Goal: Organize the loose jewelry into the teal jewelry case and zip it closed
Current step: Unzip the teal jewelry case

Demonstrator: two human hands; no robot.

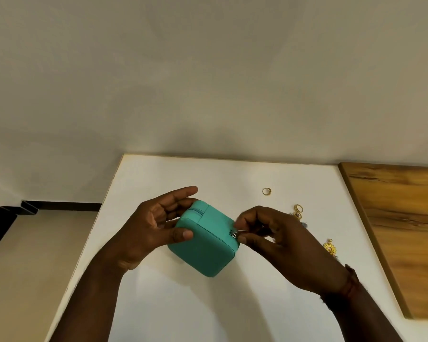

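The closed teal jewelry case (203,245) is just above or on the white bench (183,304), braced between the left hand (148,228) thumb and loose fingers. The right hand (274,240) pinches the zipper pull (233,234) at its right corner; the track runs leftward

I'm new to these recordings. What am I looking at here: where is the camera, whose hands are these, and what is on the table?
There is no machine here. A person works with bare hands, and the single picture comes from a camera worn on their head, looking forward and down. The left hand holds the teal jewelry case over the white table, thumb on top. The right hand pinches the zipper pull at the case's corner. Loose on the table to the right lie a gold ring, two more rings close together, and a gold ornament. A wooden panel lies at the far right.
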